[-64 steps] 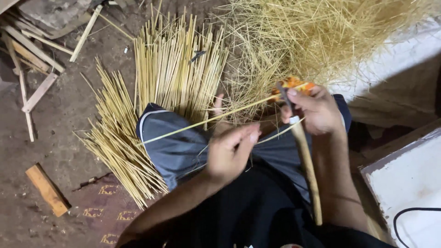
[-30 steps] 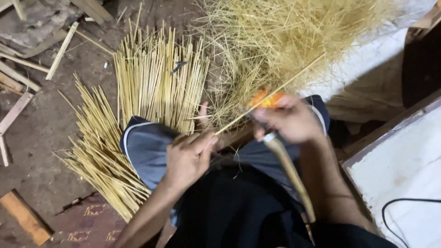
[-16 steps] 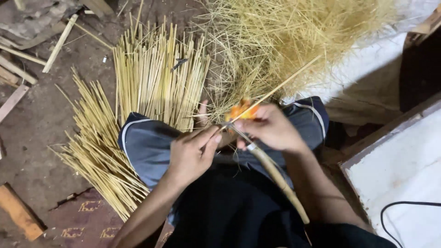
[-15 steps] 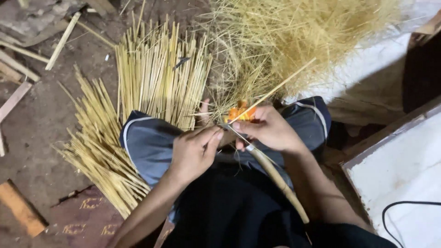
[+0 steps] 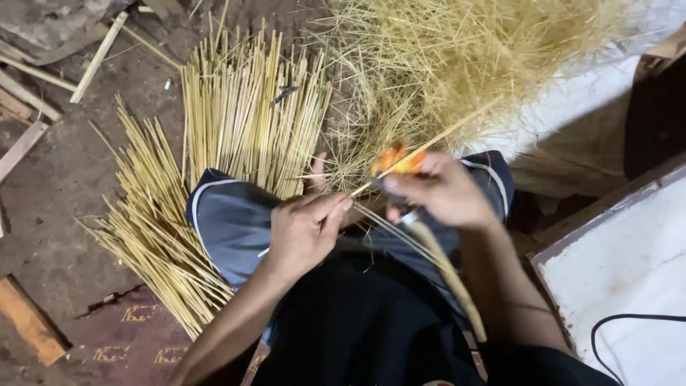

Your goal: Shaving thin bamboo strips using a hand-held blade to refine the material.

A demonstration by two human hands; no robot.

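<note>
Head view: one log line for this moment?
left hand: pinches thin yellow bamboo stick | right hand: grips long-handled knife, orange-wrapped finger | piles: cut sticks

The person wore dark grey shorts [image 5: 232,221] (white piping along the hems) and a black top [image 5: 364,329]; forearms were bare.
</note>
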